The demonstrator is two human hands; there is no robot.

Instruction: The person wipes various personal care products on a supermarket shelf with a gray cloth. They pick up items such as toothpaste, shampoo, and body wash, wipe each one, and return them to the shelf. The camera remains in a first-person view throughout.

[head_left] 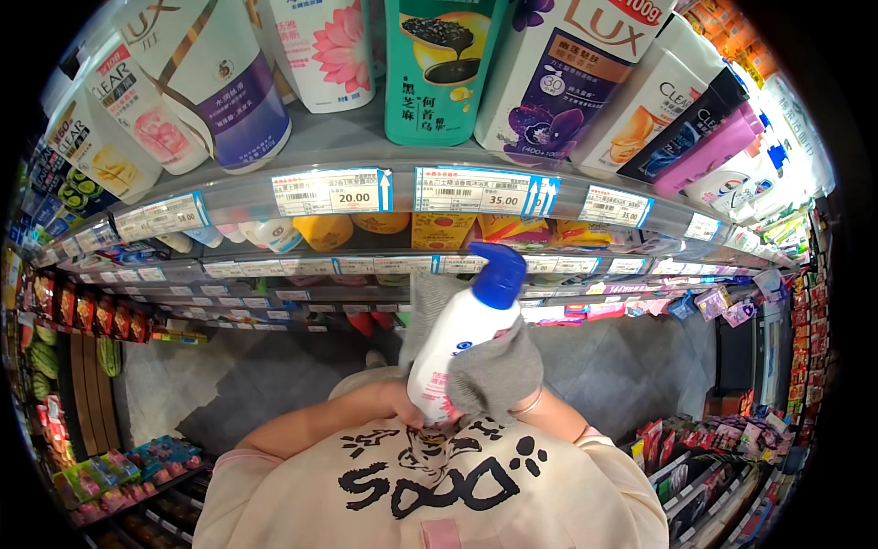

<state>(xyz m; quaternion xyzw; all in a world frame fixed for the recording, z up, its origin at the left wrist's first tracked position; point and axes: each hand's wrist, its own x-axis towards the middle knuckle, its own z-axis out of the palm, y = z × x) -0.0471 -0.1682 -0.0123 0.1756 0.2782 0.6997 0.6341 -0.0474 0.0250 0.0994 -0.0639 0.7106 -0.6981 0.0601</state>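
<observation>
A white pump bottle (473, 317) with a blue pump head (499, 274) is held tilted before my chest, its pump end towards the shelf. My left hand (405, 403) grips it near its base. Wrapped against the bottle's body is a grey ribbed cloth (495, 370), part of it also showing behind the bottle. My right hand (527, 403) presses the cloth to the bottle's side; its fingers are mostly hidden under the fabric, with only the area by the wrist and a thin bracelet visible.
The top shelf (336, 127) just ahead carries shampoo and body-wash bottles, including a green bottle (439, 82). Price tags (487, 193) line its front edge, and lower shelves hold more goods. Display racks stand left (164, 473) and right (720, 473) behind me. Grey tiled floor (603, 364) lies below.
</observation>
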